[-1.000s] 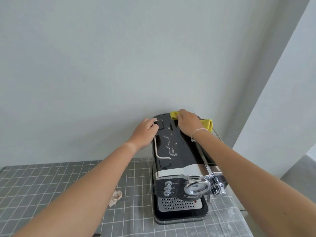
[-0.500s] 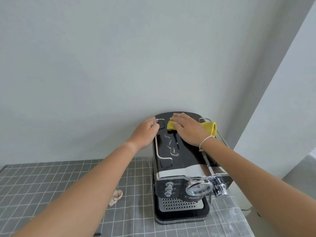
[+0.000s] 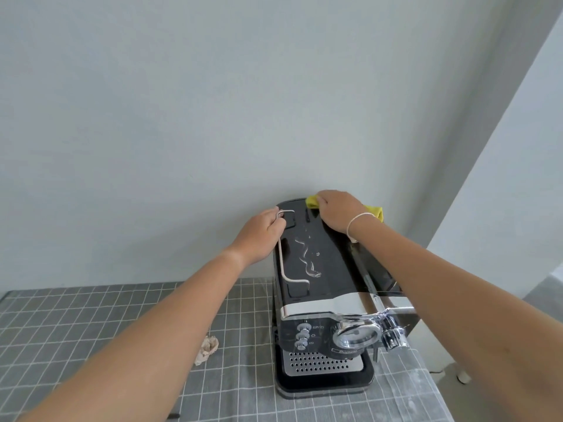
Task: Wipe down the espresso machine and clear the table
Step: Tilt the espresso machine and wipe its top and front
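A black and chrome espresso machine point(image 3: 323, 287) stands on the table against the wall, its glossy top streaked with water. My left hand point(image 3: 259, 234) grips the metal rail at the top's far left corner. My right hand point(image 3: 336, 213) presses a yellow cloth point(image 3: 312, 201) onto the far end of the top; the cloth shows on both sides of the hand.
A grey checked tablecloth point(image 3: 91, 324) covers the table. A crumpled scrap of paper point(image 3: 207, 348) lies on it left of the machine. The wall is directly behind the machine. The table's right edge drops off beside the machine, where grey floor point(image 3: 545, 290) shows.
My right hand slid the yellow cloth from nearer the middle of the top back to its far edge. My left hand stayed on the rail.
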